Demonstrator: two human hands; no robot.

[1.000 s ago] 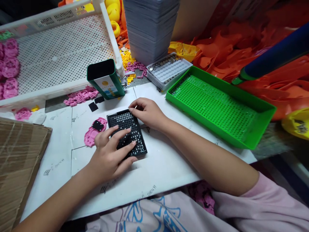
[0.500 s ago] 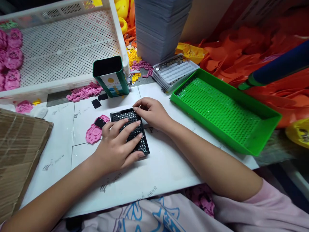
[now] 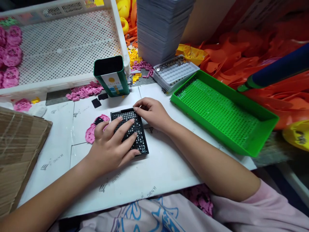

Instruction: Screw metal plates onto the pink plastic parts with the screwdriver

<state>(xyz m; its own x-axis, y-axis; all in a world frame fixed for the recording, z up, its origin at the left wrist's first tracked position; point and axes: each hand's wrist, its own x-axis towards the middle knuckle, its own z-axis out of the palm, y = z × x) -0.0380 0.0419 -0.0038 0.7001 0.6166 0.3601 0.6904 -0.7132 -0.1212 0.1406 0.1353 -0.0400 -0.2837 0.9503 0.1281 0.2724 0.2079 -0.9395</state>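
On the white sheet lies a small black tray (image 3: 142, 138) with rows of holes, many filled with shiny screws. My left hand (image 3: 109, 143) spreads its fingers over the tray's left and middle part. At the tray's far right corner, my right hand (image 3: 152, 111) pinches the rim between thumb and fingers. Left of the tray sits a pink plastic part (image 3: 90, 132) with a small black plate (image 3: 98, 120) on it, partly covered by my left hand. Two more black plates (image 3: 96, 103) lie farther back beside a green tin (image 3: 113, 77).
A green perforated tray (image 3: 217, 106) stands on the right, near a blue-handled tool (image 3: 277, 69). White trays with round metal pieces (image 3: 177, 71) adjoin a tall grey stack (image 3: 163, 32). A white crate (image 3: 70, 42) is at back left, a cardboard box (image 3: 21, 154) at left.
My left hand has slid slightly left across the black tray, uncovering more of the screws and covering more of the pink part. My right hand stays at the corner.
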